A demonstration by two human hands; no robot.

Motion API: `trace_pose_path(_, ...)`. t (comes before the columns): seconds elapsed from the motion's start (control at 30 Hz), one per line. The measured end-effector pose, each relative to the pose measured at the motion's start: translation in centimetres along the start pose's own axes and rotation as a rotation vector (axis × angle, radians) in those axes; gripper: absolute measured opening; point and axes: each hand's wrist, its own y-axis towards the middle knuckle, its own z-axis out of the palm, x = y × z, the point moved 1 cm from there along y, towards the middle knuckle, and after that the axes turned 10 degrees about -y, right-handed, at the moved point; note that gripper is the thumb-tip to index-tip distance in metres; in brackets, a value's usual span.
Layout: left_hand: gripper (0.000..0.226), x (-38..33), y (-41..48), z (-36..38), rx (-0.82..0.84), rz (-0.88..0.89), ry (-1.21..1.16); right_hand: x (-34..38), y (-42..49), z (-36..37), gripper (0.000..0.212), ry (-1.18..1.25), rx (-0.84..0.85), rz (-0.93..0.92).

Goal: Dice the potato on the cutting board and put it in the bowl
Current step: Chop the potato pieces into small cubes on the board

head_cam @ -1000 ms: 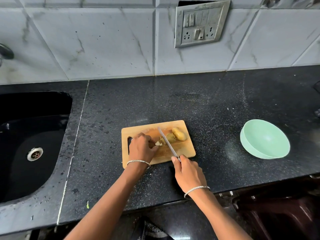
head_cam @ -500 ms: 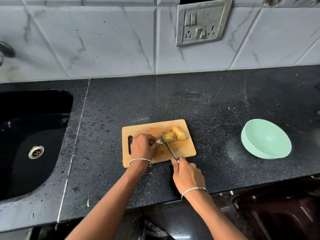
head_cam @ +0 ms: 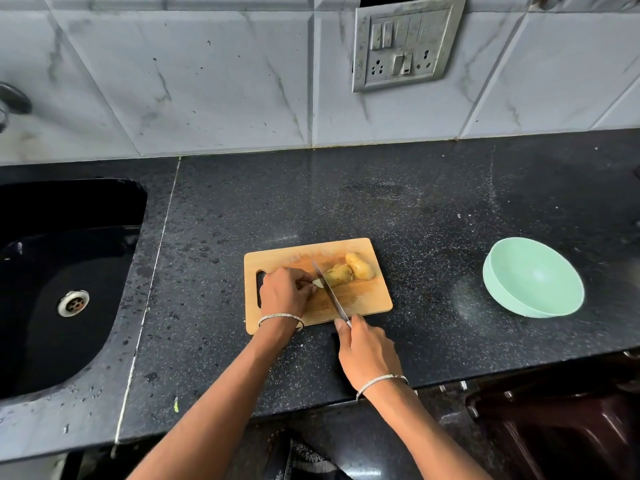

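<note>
Since a second back barely anything's moved: the knife still sits across the potato at its cut end, on the board. The right hand is wrapped round the handle, and the left hand pinches the pale end right at the blade. So dicing's barely started imo. The bowl, well right of both hands, holds nothing. Black speckled surface, sink off left, tiled wall with a socket behind.

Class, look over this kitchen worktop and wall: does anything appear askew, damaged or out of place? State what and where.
The switch plate on the tiled wall hangs crooked, with a dark gap above its top edge. A small green scrap lies on the counter beside the sink.
</note>
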Motion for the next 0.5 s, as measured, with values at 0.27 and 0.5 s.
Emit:
trace_pose_path(0.27,0.017,-0.1,0.0,0.1,-0.013,-0.047,-0.026,0.3,-0.3,0.2,0.038,-0.005,0.039,0.015)
trace_pose_path(0.5,0.014,-0.4,0.2,0.3,-0.023,-0.072,-0.037,1.3,0.5,0.3,0.036,-0.094,0.057,0.044)
